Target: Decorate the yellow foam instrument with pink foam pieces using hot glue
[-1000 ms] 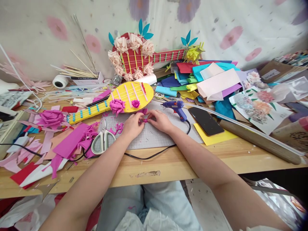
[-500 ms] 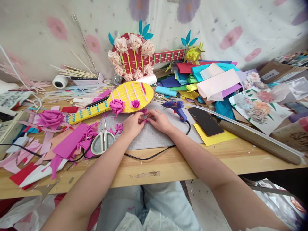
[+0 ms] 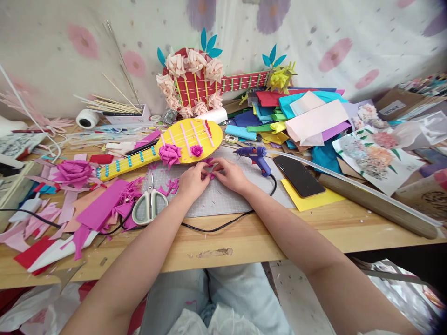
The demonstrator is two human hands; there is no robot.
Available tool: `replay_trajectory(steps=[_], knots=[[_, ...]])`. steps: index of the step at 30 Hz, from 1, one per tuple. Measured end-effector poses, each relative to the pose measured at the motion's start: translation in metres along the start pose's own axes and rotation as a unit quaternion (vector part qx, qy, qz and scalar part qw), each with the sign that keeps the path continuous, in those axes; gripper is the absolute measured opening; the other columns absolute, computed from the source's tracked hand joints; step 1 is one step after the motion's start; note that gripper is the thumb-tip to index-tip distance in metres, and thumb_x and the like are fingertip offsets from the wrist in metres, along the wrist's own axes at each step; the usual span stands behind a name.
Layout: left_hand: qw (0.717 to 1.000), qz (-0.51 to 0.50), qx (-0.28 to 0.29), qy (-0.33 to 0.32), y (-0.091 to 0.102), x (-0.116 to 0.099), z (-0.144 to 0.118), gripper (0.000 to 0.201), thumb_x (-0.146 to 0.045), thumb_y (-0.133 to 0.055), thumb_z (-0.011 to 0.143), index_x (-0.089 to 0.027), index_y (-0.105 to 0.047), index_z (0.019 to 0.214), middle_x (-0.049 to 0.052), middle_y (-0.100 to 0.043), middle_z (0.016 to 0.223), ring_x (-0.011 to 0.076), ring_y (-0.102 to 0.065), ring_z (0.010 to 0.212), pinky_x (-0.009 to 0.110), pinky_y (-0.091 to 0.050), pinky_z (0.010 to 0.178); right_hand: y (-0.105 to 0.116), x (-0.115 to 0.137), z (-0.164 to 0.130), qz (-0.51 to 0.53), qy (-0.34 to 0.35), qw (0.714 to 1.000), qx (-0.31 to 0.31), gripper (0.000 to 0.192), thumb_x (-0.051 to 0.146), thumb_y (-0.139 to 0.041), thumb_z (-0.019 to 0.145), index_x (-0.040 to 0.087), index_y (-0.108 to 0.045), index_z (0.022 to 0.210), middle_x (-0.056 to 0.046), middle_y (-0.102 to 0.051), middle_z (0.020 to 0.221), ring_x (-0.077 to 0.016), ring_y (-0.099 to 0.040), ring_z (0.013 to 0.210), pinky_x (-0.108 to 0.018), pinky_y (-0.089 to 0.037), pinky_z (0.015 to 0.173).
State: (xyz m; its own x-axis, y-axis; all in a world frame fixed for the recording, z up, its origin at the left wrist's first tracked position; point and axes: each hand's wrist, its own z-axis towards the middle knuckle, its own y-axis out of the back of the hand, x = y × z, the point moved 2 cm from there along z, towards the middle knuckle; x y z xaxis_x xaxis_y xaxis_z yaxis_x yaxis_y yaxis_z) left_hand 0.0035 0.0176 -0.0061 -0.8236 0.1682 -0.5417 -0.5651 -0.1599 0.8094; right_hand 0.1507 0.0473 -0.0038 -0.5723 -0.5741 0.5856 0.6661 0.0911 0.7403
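My left hand and my right hand meet over the grey cutting mat, fingertips pinched on a small piece of magenta paper. The fingers cover most of that piece, so its exact shape is hidden. Just beyond my hands lies a yellow paper guitar with pink strips, white strings and magenta paper flowers. Scissors with pale green handles rest left of my left hand, near magenta scraps. A blue glue gun lies right of my right hand.
A red guitar with pale paper roses leans at the back. Coloured paper sheets pile up behind a phone at right. Paper scraps cover the left side. A black cord crosses the table's front.
My fingers have shifted very slightly around the magenta piece. Everything else stays in place.
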Motion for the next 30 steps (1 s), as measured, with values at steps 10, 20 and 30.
replay_trajectory(steps=[10, 20, 30], knots=[[1.000, 0.019, -0.009, 0.002, 0.000, -0.001, 0.001, 0.030, -0.022, -0.056, 0.078, -0.024, -0.059, 0.108, 0.001, -0.072, 0.088, 0.0205, -0.065, 0.084, 0.031, -0.045, 0.070, -0.002, 0.001, -0.001, -0.009, 0.027, 1.000, 0.007, 0.033, 0.018, -0.057, 0.078, 0.021, -0.052, 0.110, -0.004, -0.067, 0.095, -0.0202, -0.059, 0.095, -0.033, -0.045, 0.081], [0.988, -0.096, -0.121, -0.011, 0.009, -0.003, -0.004, 0.021, -0.017, -0.054, 0.077, -0.020, -0.060, 0.097, 0.002, -0.071, 0.087, 0.0140, -0.063, 0.078, 0.026, -0.048, 0.077, -0.007, -0.004, 0.000, -0.005, 0.025, 1.000, 0.016, 0.036, 0.016, -0.058, 0.077, 0.020, -0.050, 0.112, -0.005, -0.066, 0.100, -0.0186, -0.059, 0.094, -0.033, -0.045, 0.083], [0.925, -0.348, -0.018, 0.153, -0.007, 0.014, -0.001, 0.027, -0.026, -0.067, 0.068, -0.018, -0.056, 0.090, 0.000, -0.068, 0.070, 0.0120, -0.060, 0.056, 0.020, -0.043, 0.046, -0.002, -0.006, -0.002, 0.022, 0.000, 1.000, 0.014, 0.036, 0.015, -0.056, 0.077, 0.022, -0.051, 0.112, -0.004, -0.066, 0.096, -0.0162, -0.061, 0.091, -0.033, -0.048, 0.081]])
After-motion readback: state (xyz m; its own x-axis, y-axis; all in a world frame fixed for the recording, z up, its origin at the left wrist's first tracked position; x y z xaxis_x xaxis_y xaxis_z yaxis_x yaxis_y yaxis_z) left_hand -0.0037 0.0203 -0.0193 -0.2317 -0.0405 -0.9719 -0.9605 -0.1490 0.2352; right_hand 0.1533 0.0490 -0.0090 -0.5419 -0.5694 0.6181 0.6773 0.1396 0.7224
